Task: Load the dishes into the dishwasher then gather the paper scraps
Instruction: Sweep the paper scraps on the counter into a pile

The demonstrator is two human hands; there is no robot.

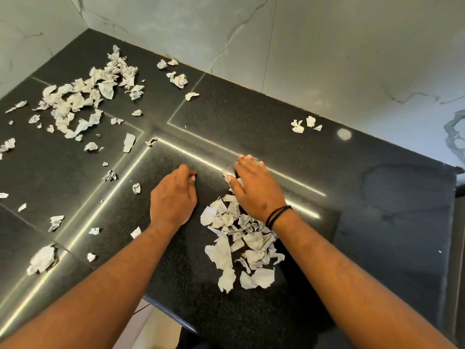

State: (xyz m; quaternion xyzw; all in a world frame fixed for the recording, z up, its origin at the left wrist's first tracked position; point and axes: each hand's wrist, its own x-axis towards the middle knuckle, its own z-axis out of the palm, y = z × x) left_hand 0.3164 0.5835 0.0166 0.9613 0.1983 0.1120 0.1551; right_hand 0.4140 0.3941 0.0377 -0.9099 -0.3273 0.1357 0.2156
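Black speckled granite counter (pixel 251 117), crumpled white paper scraps (pixel 241 238) piled by the flat, spread right hand (pixel 254 190); left hand (pixel 173 195) curled, grasping nothing visible.

Black speckled countertop (pixel 251 117); marbled wall (pixel 327 46); faint smudge, possibly reflection (pixel 344 134).

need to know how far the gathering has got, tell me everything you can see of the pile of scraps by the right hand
The pile is a loose heap of torn, crumpled whitish paper scraps, some seeming to bear faint print. It lies on the dark speckled counter near its front edge, stretching from the right hand back toward the person. That hand rests flat on its far end, fingers straight, with a few scraps under the palm. The left hand sits beside the pile, not touching it. Many other scraps lie apart, ungathered.
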